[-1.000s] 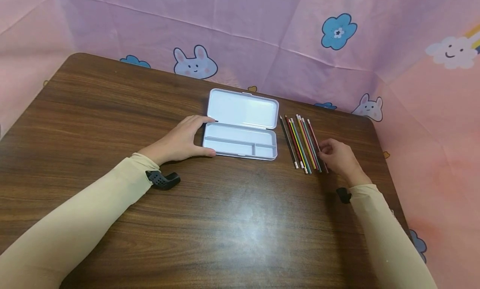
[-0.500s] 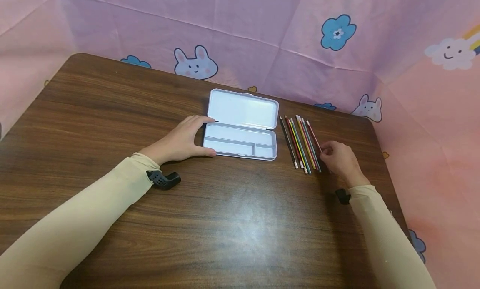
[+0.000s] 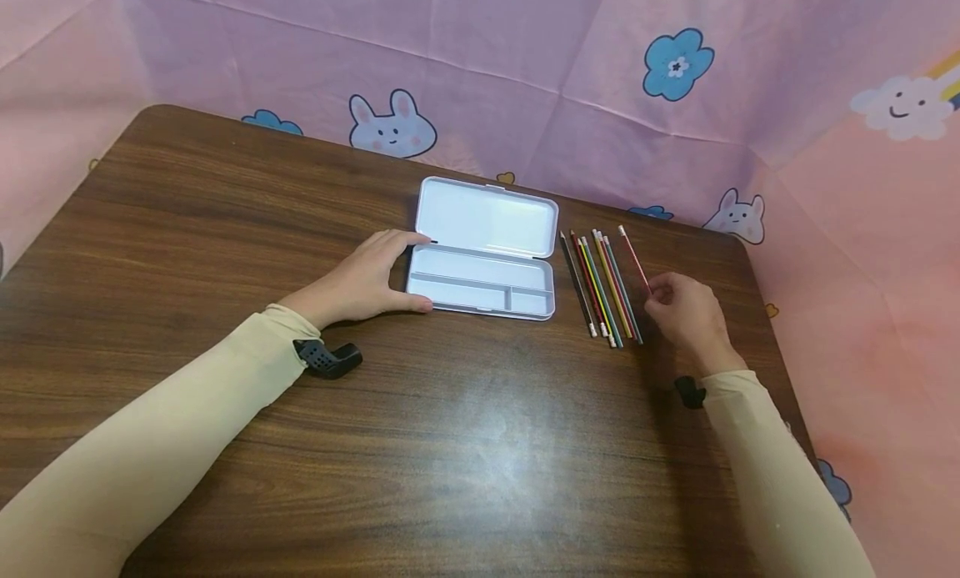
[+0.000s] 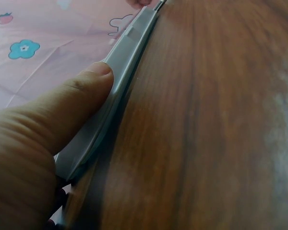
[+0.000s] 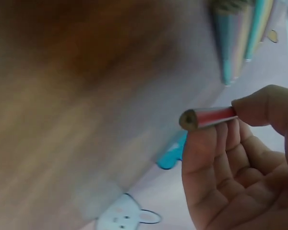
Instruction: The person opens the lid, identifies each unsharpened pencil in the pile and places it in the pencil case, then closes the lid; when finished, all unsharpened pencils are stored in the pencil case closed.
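An open white pencil case point(image 3: 459, 266) lies on the table with its lid point(image 3: 486, 218) folded back, its divided compartments showing no contents. My left hand point(image 3: 358, 279) grips its left end, thumb on the front edge and index finger near the hinge. In the left wrist view the thumb point(image 4: 84, 96) presses the case's side. My right hand point(image 3: 686, 313) pinches a red pencil point(image 3: 634, 258) near its lower end, its white eraser pointing away. The right wrist view shows that pencil's unsharpened end point(image 5: 188, 120) poking out between thumb and fingers.
Several pencils point(image 3: 597, 288) in mixed colours lie side by side between the case and my right hand. The brown wooden table point(image 3: 420, 444) backs onto a pink and purple cloth point(image 3: 510, 86) with cartoon prints.
My right hand has drawn the red pencil rightward, away from the others, opening a gap beside the row. My left hand and the pencil case have stayed put.
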### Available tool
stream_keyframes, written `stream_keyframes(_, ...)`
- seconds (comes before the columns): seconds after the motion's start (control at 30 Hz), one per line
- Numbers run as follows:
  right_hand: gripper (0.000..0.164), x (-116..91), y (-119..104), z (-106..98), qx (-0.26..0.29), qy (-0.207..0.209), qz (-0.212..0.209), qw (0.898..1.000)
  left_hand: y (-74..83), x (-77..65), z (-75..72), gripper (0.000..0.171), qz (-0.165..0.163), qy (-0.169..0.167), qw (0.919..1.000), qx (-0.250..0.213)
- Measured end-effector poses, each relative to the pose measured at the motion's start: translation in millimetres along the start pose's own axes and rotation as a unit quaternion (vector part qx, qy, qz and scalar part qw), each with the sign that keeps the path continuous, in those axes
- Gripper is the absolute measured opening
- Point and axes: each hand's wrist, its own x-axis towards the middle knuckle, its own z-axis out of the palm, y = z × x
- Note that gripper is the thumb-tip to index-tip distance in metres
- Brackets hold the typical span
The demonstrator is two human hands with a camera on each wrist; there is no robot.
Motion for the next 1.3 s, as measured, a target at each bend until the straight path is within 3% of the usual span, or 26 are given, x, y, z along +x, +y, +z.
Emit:
stream_keyframes(0.3,0.023,6,-45,-9,-0.014,0.045,-0.076,0.996,-0.7,-0.8,-1.0,0.1,-0.003,-0.001,1.0,0.004)
stream_keyframes(0.6,0.019,12,-95,5,-0.039,0.087,-0.183,0.978,-0.6,-0.7,-1.3,0.101,-0.001,-0.001,1.0,0.001)
stream_keyframes(1.0,0.02,22,-150,28,-0.091,0.043,-0.288,0.952,1.3,-0.2,-0.9,0.1,0.001,0.002,1.0,0.002)
stream_keyframes(1.3,0.02,28,-166,44,-0.115,0.013,-0.318,0.941,1.3,-0.4,-1.1,0.101,0.003,0.0,1.0,0.003)
